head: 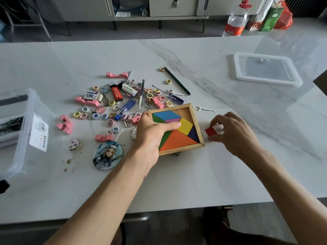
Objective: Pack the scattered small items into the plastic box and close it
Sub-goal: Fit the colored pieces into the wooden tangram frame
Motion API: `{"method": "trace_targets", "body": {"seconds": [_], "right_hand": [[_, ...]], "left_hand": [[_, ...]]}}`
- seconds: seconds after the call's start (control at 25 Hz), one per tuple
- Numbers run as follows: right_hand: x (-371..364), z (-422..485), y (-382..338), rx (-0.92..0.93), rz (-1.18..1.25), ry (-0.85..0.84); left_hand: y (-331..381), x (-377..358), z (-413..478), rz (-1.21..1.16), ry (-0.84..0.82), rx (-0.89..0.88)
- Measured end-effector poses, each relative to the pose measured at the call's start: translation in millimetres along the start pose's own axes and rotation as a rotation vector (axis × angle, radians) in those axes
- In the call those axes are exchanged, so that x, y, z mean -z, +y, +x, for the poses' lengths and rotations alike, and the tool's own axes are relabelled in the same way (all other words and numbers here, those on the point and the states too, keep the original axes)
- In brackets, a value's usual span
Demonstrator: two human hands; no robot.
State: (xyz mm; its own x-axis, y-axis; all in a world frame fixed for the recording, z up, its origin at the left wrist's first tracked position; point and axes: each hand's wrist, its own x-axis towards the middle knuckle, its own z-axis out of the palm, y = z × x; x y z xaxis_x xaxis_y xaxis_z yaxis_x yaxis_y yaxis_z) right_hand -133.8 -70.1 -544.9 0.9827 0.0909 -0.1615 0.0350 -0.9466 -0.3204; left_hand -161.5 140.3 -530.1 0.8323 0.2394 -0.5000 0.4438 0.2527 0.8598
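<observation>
**Plastic box (26, 131) waits at table's left edge as I work the tangram**

The plastic box stands open at the far left of the marble-patterned table (177, 183), a white label on its clear wall and something flat and dark showing inside. Its lid (267, 69) lies flat well apart from it, at the far right.

In front of me, my left hand (152, 133) grips the wooden tangram tray (194, 121), fingers curled round its left edge and thumb laid across the coloured pieces. Blue, purple, yellow, orange, navy and green pieces fill most of the frame, and bare wood shows at its far corner. My right hand (233, 131) pinches a red piece (211, 132) between thumb and fingertips, just beside the tray's right edge. I cannot tell whether the piece touches the table.

Between tray and box the small items lie scattered: pink wooden blocks (64, 124), pastel rings (77, 114), a red lighter (116, 93) beside a white lighter (130, 89), an eraser (92, 96), a pen (141, 96), a round badge (107, 155). Beyond the tray lie a pencil (177, 81), a screwdriver (174, 98) and a floss pick (203, 109). A water bottle (235, 20) stands at the table's far edge.
</observation>
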Motion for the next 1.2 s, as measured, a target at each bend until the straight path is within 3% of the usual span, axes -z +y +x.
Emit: {"method": "trace_targets", "body": {"seconds": [0.28, 0.36, 0.48, 0.56, 0.64, 0.84, 1.0, 1.2], "right_hand": [[-1, 3, 2, -0.095, 0.067, 0.051], [4, 1, -2, -0.105, 0.086, 0.212], [18, -3, -22, 0.006, 0.480, 0.453], [22, -9, -41, 0.107, 0.725, 0.405], [21, -13, -53, 0.142, 0.816, 0.335], [17, -13, -50, 0.126, 0.726, 0.269], [12, -14, -48, 0.163, 0.566, 0.332], [6, -8, -47, 0.028, 0.659, 0.241]], "left_hand": [[-3, 3, 4, -0.014, 0.001, -0.011], [-3, 3, 4, -0.001, 0.005, -0.013], [-2, 0, 0, 0.040, -0.008, 0.004], [-2, -2, -1, 0.058, -0.049, 0.007], [-5, -4, -2, 0.067, -0.103, -0.025], [-5, -6, -3, 0.084, -0.133, -0.084], [-6, -7, -2, 0.076, -0.126, -0.084], [-8, -4, 0, 0.068, -0.112, -0.085]]}}
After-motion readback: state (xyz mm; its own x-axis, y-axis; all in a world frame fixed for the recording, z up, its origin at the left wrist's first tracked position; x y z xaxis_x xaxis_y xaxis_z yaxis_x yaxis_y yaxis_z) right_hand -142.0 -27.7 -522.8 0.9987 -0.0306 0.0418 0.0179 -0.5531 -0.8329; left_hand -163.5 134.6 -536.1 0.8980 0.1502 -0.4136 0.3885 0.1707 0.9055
